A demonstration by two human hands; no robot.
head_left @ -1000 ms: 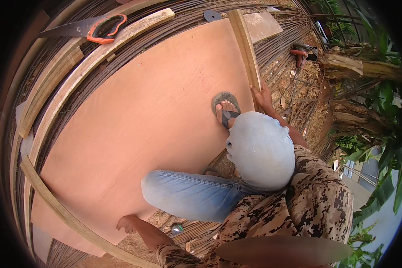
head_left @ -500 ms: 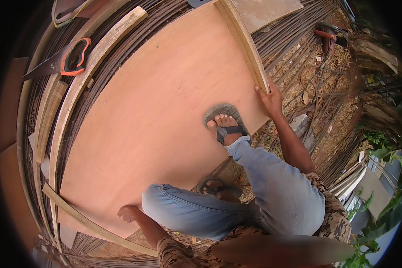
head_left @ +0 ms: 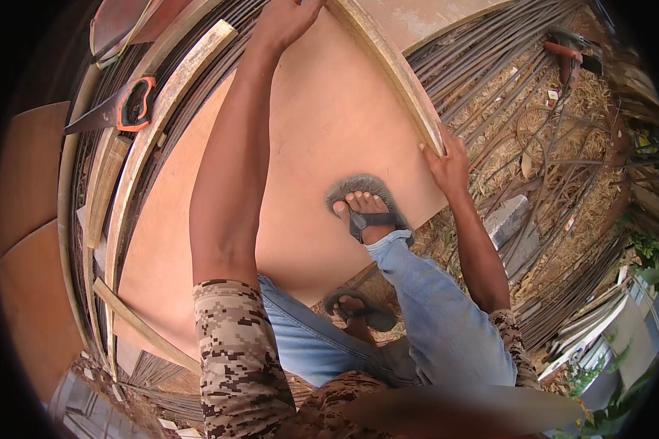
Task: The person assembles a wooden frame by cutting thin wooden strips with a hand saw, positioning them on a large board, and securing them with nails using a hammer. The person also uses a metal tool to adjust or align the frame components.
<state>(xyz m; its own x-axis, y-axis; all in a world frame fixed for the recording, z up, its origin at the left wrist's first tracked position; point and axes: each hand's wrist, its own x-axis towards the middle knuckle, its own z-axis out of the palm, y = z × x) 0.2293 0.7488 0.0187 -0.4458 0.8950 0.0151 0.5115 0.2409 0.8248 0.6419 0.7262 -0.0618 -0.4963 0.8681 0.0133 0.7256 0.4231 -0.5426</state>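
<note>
A long pale wooden batten lies along the right edge of a large orange-brown plywood sheet. My right hand grips the batten's near end at the sheet's corner. My left hand reaches far up and rests on the batten's upper part, at the top of the picture. My right foot in a grey sandal stands on the plywood. My left foot is on the ground below the sheet's near edge.
A handsaw with an orange handle lies on wooden strips to the left. Bundles of steel rebar run under and beside the sheet. Straw, a grey block and a red-handled tool lie to the right.
My head has risen and the view has shifted. My left arm has swung from the sheet's lower edge up to the batten's far part. My right hand stays on the batten's near end.
</note>
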